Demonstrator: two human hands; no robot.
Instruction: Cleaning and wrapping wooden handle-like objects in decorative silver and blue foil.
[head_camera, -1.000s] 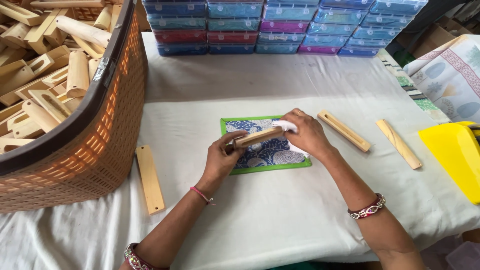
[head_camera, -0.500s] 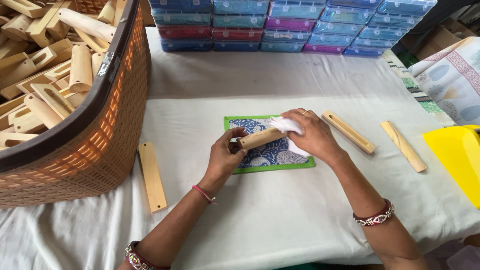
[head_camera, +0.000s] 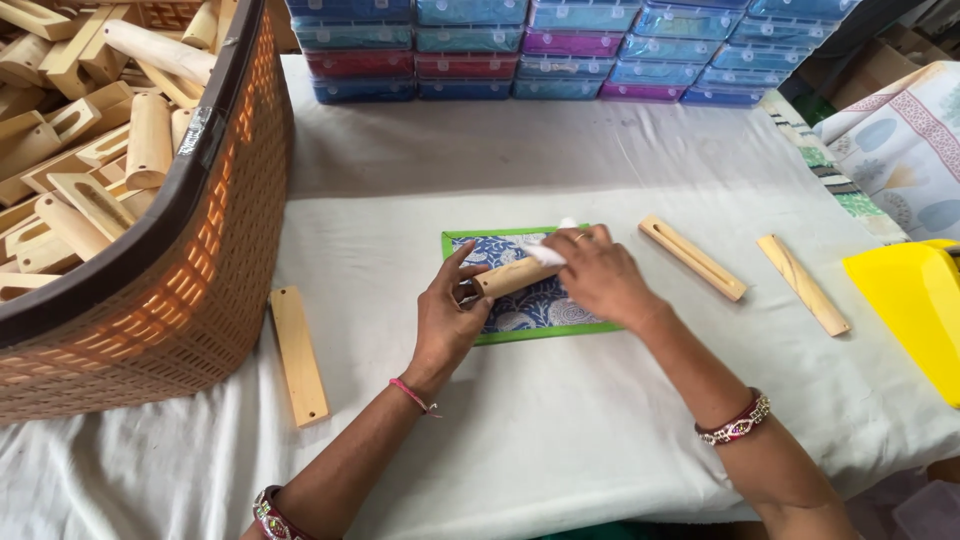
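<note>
We rub down a wooden stick (head_camera: 510, 277) over the blue printed mat (head_camera: 530, 300).

Our left hand (head_camera: 445, 315) grips its near end; our right hand (head_camera: 600, 275) closes on a white cloth (head_camera: 548, 250) (folded small) against it. Better to keep strokes lengthwise, turning the stick steadily.

Both hands meet over the green-edged blue patterned mat (head_camera: 530, 310) at the middle of the white cloth-covered desk (head_camera: 560, 440). Bare cloth lies open in front of the mat and behind it, up to the row of stacked coloured plastic boxes (head_camera: 560, 50) walling the far edge. The tall orange woven basket of wooden pieces (head_camera: 200, 260) blocks the left side, with 1 flat wooden slat (head_camera: 298, 355) lying just beside it. To the right, 2 slotted wooden bars (head_camera: 692, 257) (head_camera: 803, 284) lie in the way, then a yellow plastic bin (head_camera: 910, 310) at the edge.
</note>
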